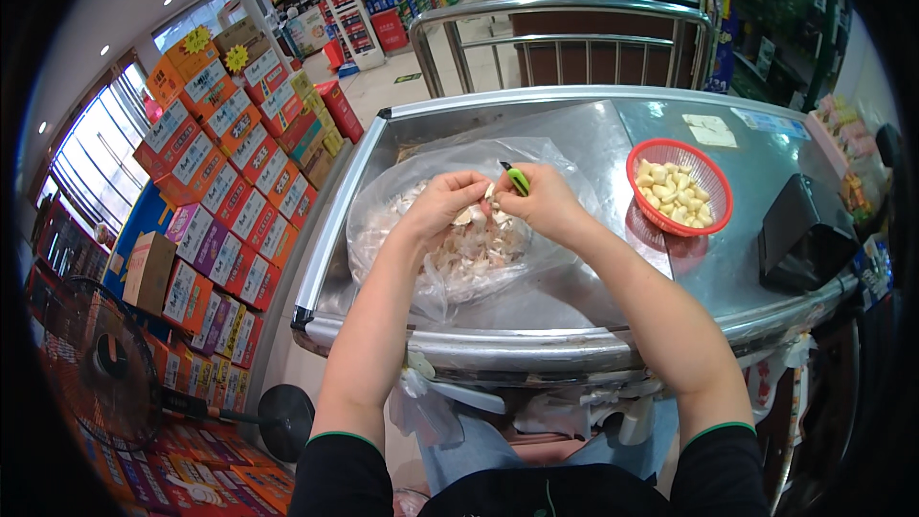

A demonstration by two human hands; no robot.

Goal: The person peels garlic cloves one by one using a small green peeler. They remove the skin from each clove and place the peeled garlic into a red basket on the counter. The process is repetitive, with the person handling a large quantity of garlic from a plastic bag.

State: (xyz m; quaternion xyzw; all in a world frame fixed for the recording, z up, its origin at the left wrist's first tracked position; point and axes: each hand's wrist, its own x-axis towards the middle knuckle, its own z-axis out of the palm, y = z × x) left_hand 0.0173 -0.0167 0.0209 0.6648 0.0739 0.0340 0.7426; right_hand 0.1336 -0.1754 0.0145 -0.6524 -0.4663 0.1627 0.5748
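Note:
My left hand (pixel 446 202) pinches a garlic clove (pixel 490 194) between its fingertips, meeting my right hand there. Tucked in my right hand (pixel 544 202) is a small knife with a green and black handle (pixel 517 179); its blade is hidden. Fingertips of the right hand also touch the clove. Below both hands lies an open clear plastic bag (pixel 452 294) holding garlic and loose papery skins (pixel 477 251). To the right, a red plastic basket (pixel 724 205) contains many peeled garlic cloves (pixel 671 190), apart from my hands.
The metal counter (pixel 574 301) has a raised rim. A black box-shaped device (pixel 808 233) stands at its right. Beyond the far edge is a steel railing (pixel 560 7). Stacked cartons (pixel 230 151) and a floor fan (pixel 104 366) are on the left.

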